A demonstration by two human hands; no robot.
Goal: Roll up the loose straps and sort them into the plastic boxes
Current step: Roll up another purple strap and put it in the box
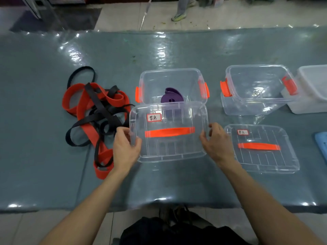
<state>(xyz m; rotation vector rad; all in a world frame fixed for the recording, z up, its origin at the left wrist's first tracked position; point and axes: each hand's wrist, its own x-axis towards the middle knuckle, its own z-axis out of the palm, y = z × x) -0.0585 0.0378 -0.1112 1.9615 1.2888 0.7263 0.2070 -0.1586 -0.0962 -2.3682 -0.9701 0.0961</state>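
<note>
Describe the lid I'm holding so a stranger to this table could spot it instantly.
On the grey table, find the clear box holding a rolled purple strap. The lid overlaps that box's near edge, gripped at its ends by the left hand and right hand. The other lid lies flat to its right, untouched.

At the table's (44, 156) right end a white box (315, 89) and a blue thing (321, 145) are cut off by the picture's right edge, and what the blue thing is cannot be told. The clear lid (168, 138) veils the lower part of the purple strap (170, 96) in the box (169, 76) behind it, and its left corner, with the left hand (124, 149), hides part of the tangle of red and black straps (95, 112), whose number cannot be counted. The label (242, 132) on the second lid (261, 156) is too small to read, and the person (182, 7) beyond the table's far edge shows only a leg and shoe.
</note>
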